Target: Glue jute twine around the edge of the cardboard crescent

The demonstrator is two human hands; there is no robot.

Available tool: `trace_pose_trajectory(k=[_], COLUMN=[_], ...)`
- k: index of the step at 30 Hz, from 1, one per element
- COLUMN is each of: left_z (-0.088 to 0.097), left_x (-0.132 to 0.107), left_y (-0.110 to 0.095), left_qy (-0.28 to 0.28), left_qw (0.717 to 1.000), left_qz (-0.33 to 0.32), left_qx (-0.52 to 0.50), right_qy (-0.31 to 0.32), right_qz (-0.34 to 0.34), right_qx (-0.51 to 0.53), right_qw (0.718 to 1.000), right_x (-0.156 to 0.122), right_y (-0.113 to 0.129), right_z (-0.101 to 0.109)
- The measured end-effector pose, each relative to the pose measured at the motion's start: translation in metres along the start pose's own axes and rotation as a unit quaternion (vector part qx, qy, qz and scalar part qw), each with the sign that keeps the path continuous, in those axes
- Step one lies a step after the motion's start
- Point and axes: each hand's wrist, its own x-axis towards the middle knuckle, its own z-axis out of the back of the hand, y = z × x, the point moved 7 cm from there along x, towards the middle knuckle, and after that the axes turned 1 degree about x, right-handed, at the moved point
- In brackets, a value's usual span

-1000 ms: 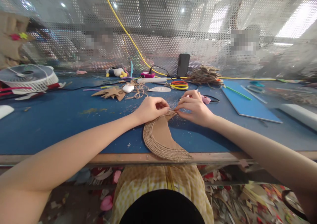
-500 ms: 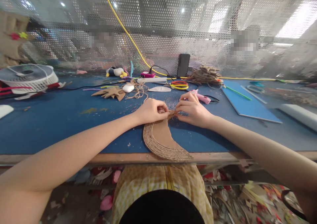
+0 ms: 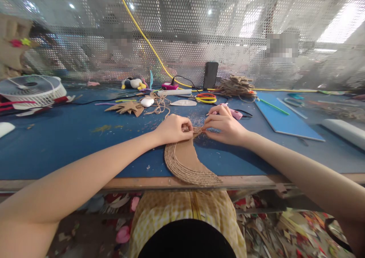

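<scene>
A crescent-shaped cardboard piece (image 3: 186, 160) lies on the blue table (image 3: 71, 144), its outer edge lined with rows of jute twine. My left hand (image 3: 173, 129) is closed in a pinch on the twine at the crescent's far tip. My right hand (image 3: 225, 126) pinches the same tip from the other side, fingertips almost meeting the left ones. Small twine crumbs lie scattered around the tip.
Behind my hands lie a pink tool (image 3: 235, 114), coloured rings (image 3: 206, 97), a twine pile (image 3: 236, 86), a black phone (image 3: 211, 75), a cardboard cut-out (image 3: 128, 107) and a white fan (image 3: 30, 88). A blue board (image 3: 285, 119) lies right. Perforated metal screen behind; scraps litter the floor.
Both hands have drawn slightly closer together at the crescent's tip, the right hand's fingers lowering onto the twine. The cardboard has not moved.
</scene>
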Motion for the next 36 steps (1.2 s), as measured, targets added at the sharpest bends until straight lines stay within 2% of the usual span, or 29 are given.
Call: trace_pose_trajectory(k=[11,15,21,36], left_z=[-0.0003,0.0003,-0.0005,-0.0019], left_x=[0.0007,0.0007,0.0006,0.0009], left_y=[0.0001,-0.0010,-0.0014,0.0029], left_qy=[0.005,0.003,0.011,0.015], left_qw=[1.000,1.000,1.000,1.000], left_qz=[0.002,0.003,-0.003,0.012], left_qx=[0.015,0.014,0.011,-0.004], right_qy=[0.017,0.037,0.027,0.059], right_qz=[0.074,0.074,0.054,0.040], right_qx=[-0.008,-0.019,-0.014,0.005], right_qw=[0.997,0.996,0.998,0.997], right_x=[-0.0016,-0.0019,-0.0003,-0.0004], right_y=[0.0096,0.0091,0.0084,0.0053], right_z=[0.0000,-0.0029,0.0000,-0.0041])
